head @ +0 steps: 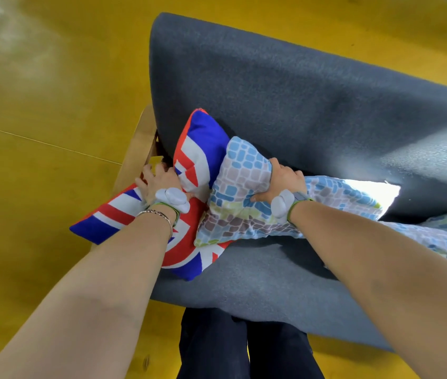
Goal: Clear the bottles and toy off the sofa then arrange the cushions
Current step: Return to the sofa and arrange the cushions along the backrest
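Cushions occupy the left end of the grey sofa [285, 86], so the step in hand looks like the arranging; no bottle or toy shows on the visible part of the seat. The flag cushion [203, 143], in red, white and blue, is bent against the backrest at about ten o'clock from the frame's centre, its lower half lying flat on the seat. The mosaic cushion [233, 203], patterned in blue, grey and green blocks, overlaps it toward three o'clock.

The left hand [156, 184] presses on the flag cushion, fingers spread and reaching toward the wooden armrest [134, 154]. The right hand [282, 181] grips the mosaic cushion's upper edge, fingers curled around the fabric.

Next, I judge, each cushion needs standing upright against the backrest, side by side rather than overlapped.

No brand, label or writing is readable.
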Motion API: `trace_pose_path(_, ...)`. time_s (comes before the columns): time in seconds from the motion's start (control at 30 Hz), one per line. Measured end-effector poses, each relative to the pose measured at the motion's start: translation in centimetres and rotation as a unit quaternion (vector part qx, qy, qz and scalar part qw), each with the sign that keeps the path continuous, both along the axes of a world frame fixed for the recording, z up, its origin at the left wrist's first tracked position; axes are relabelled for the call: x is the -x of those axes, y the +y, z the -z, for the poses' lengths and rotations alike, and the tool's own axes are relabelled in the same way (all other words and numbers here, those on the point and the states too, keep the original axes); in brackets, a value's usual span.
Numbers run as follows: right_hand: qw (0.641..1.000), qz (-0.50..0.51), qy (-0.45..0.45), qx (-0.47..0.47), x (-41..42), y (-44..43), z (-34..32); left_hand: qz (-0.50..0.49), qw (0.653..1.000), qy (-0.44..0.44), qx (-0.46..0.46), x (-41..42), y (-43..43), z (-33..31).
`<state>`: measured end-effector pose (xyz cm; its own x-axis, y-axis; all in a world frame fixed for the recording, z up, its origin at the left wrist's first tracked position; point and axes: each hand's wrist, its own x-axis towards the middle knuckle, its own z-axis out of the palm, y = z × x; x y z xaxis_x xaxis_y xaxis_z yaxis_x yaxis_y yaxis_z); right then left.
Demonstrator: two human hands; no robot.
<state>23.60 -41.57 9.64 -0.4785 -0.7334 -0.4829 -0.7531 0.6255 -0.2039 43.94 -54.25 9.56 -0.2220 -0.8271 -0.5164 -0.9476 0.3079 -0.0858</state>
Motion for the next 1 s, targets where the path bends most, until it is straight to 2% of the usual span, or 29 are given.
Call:
trace_pose_path(0.07,1.000,0.004,0.019,-0.002,0.2,1.0,-0.7,0.000,0.999,0.026,-0.045,0.0,0.8,-1.1)
trace_pose_path(0.17,0.999,0.012,0.040,-0.003,0.2,2.6,-2.0,-0.025,0.996,0.068,-0.054,-0.8,2.5,-2.9)
trace_pose_path(0.27,0.998,0.046,0.051,0.002,0.5,3.2,-2.9,-0.066,0.995,0.029,-0.064,-2.3,3.4,-3.9)
trace_pose_path(0.43,0.982,0.176,0.064,0.038,1.3,2.5,-3.9,-0.038,0.994,-0.039,-0.097,-7.0,3.6,-5.4)
trace_pose_path(0.53,0.965,0.243,0.081,0.061,0.9,1.3,-3.6,-0.071,0.991,-0.037,-0.108,-9.3,4.1,-5.8)
trace_pose_path(0.63,0.958,0.260,0.084,0.089,-0.5,0.1,-2.6,-0.038,0.991,-0.035,-0.124,-10.1,5.2,-5.4)
trace_pose_path(0.8,0.979,0.186,0.034,0.071,-3.3,-1.4,-0.7,0.031,0.991,0.043,-0.121,-8.2,7.5,-4.5)
trace_pose_path(0.9,0.988,0.133,0.002,0.076,-5.2,-2.6,0.3,0.054,0.984,0.046,-0.164,-6.1,8.2,-4.0)
trace_pose_path(1.0,0.978,0.126,-0.152,0.061,-5.2,-4.0,0.1,0.058,0.984,0.035,-0.167,-5.1,7.9,-3.6)
